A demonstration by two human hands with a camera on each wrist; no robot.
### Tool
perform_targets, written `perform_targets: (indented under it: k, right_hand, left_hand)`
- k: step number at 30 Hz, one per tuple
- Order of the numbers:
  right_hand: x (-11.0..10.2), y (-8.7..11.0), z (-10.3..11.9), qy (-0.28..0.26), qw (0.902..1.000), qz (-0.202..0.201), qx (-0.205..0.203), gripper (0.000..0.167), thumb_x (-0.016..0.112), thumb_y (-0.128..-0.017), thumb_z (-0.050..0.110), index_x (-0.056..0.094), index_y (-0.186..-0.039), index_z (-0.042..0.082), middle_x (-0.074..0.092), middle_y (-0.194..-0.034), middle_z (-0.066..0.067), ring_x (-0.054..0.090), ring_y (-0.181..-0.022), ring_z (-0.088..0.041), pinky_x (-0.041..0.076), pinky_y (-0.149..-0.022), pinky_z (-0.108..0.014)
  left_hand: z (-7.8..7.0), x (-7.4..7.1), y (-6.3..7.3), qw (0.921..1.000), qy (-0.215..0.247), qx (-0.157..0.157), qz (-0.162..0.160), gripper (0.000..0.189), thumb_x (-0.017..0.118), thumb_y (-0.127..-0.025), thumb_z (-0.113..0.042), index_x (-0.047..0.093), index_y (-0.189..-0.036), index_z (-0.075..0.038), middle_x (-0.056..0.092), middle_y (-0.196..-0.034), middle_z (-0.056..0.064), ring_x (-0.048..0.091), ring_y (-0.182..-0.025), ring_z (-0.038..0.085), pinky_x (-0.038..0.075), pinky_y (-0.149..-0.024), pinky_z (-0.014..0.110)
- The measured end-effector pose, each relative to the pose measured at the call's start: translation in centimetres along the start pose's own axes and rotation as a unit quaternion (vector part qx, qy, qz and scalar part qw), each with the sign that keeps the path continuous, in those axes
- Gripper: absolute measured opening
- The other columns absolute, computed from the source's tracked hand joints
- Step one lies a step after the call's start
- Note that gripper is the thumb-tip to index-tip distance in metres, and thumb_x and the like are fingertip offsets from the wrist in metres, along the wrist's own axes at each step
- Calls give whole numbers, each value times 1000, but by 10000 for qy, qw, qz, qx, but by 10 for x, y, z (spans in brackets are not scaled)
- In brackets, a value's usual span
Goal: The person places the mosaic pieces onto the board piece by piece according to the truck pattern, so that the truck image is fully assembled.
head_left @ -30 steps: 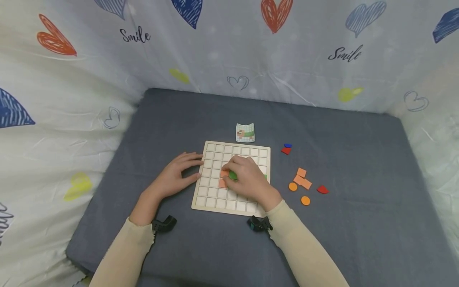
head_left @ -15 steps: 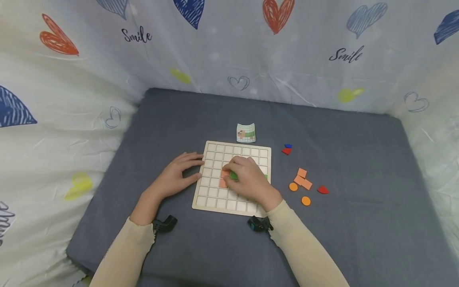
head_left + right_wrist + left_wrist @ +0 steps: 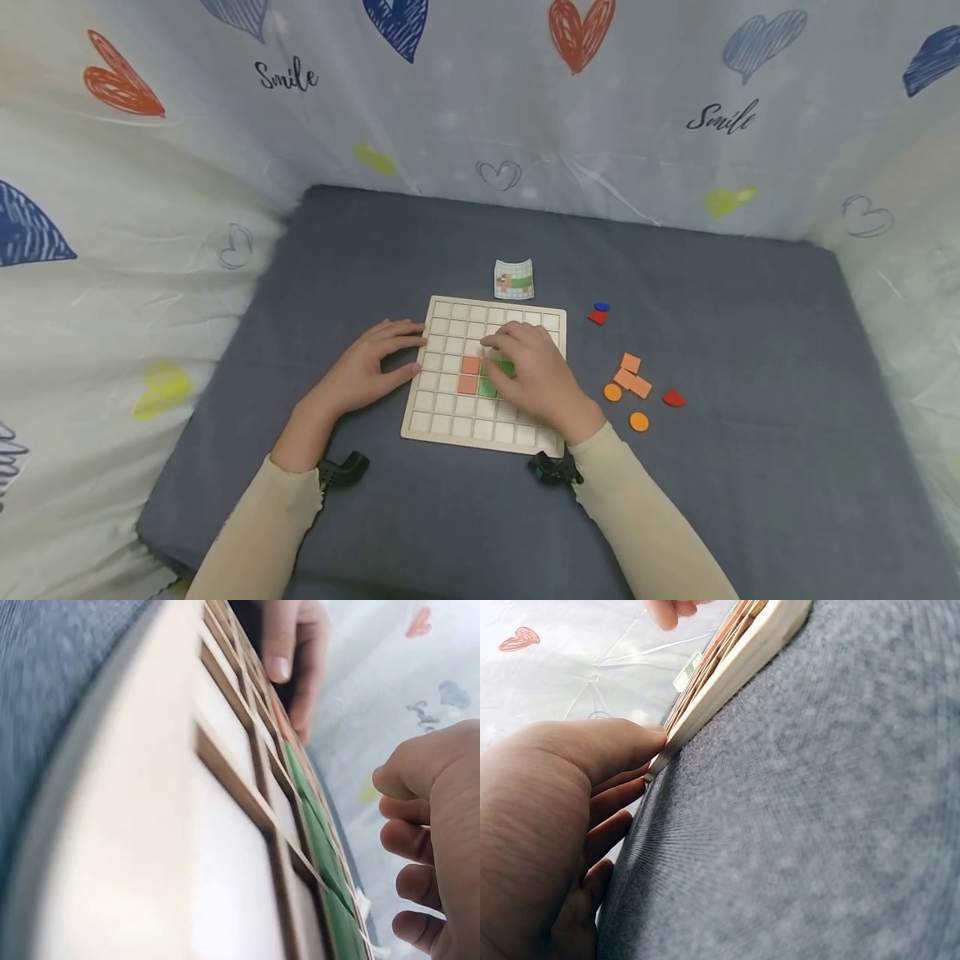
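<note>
In the head view, the square pale-wood grid board [image 3: 444,402] lies between the hands and under the right one. The left hand [image 3: 369,371] is spread, its fingertips at the board's near side. The right hand [image 3: 528,371] is loosely curved over the grid, thumb and forefinger apart, with nothing visibly pinched. Just beside its thumb, flat salmon-orange square tiles [image 3: 468,384] and bright green tiles [image 3: 487,387] sit in cells. The step in hand looks like settling green tiles; the next move probably calls for the right hand to reach outward to the loose orange square tiles [image 3: 631,363]. Beyond both hands lies a small printed picture card [image 3: 513,280], no wording legible. The white heart-print cloth [image 3: 637,125] behind reads "Smile" twice.

In the left wrist view, the left thumb touches the board's edge, fingers extended beyond, seemingly steadying it.

In the right wrist view, the right fingers curl beside the green row, holding nothing visible; lettering on the cloth is too blurred to read.
</note>
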State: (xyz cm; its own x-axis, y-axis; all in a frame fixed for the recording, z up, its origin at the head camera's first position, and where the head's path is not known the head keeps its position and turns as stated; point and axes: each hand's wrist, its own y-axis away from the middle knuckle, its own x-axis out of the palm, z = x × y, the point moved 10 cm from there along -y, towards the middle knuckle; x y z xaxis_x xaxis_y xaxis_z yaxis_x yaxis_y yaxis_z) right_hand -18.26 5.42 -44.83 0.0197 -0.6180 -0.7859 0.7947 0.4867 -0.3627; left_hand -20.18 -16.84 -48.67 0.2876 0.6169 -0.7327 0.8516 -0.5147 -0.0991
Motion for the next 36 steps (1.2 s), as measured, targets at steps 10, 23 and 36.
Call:
perform_targets:
  k: [10, 23, 36]
  right_hand:
    - [-44, 26, -40, -346, 9966, -684, 295, 23, 76, -104, 18, 80, -122, 3, 72, -108, -6, 64, -93, -24, 51, -86, -45]
    - [-93, 69, -99, 120, 9888, -850, 1223, 26, 80, -100, 15, 79, -124, 5, 71, -114, -7, 56, -87, -25, 43, -84, -45]
    - [-116, 105, -133, 252, 9838, -726, 1617, 26, 77, -97, 5, 80, -123, 4, 70, -116, -12, 56, -92, -27, 44, -87, -51]
  left_hand:
    - [4, 3, 0, 10000, 8, -64, 19, 49, 80, -104, -30, 69, -150, -15, 54, -164, 6, 37, -160, 32, 18, -139, 49]
    - [5, 3, -1, 10000, 26, -47, -5, 49, 80, -104, -28, 69, -149, -14, 53, -164, 7, 38, -160, 32, 17, -139, 48]
    - [2, 2, -2, 10000, -22, -9, -7, 48, 80, -105, -29, 70, -149, -14, 54, -164, 7, 38, -160, 33, 17, -139, 48]
